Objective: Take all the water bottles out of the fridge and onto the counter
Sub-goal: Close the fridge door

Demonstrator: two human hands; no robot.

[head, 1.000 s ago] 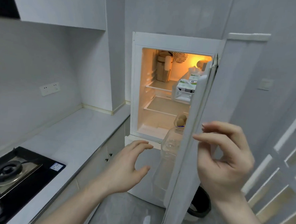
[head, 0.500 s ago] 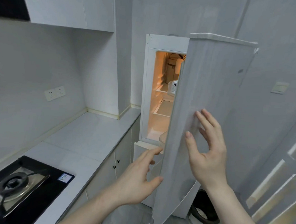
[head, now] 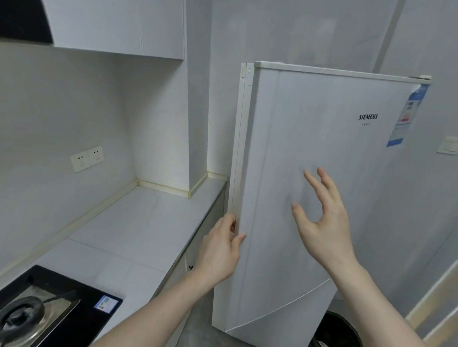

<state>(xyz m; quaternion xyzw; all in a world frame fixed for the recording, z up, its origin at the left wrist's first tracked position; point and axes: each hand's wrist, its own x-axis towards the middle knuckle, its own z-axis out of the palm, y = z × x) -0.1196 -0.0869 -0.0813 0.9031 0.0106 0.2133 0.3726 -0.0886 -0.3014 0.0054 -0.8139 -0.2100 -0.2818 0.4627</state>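
Observation:
The white fridge door covers the whole front of the fridge, so the inside and any water bottles are hidden. My left hand holds the door's left edge at about counter height, fingers tucked round the edge and thumb on the front face. My right hand hovers spread and relaxed in front of the middle of the door, holding nothing; I cannot tell whether its fingertips touch the door. The pale counter runs along the left, up to the fridge.
A black gas hob sits on the near left of the counter. Wall sockets are on the backsplash and white upper cabinets hang above. A dark bin stands on the floor at the fridge's right foot.
The fridge door has swung from wide open to almost closed, hiding the lit interior and the clear bottle in the door. My left hand has moved up onto the door's left edge.

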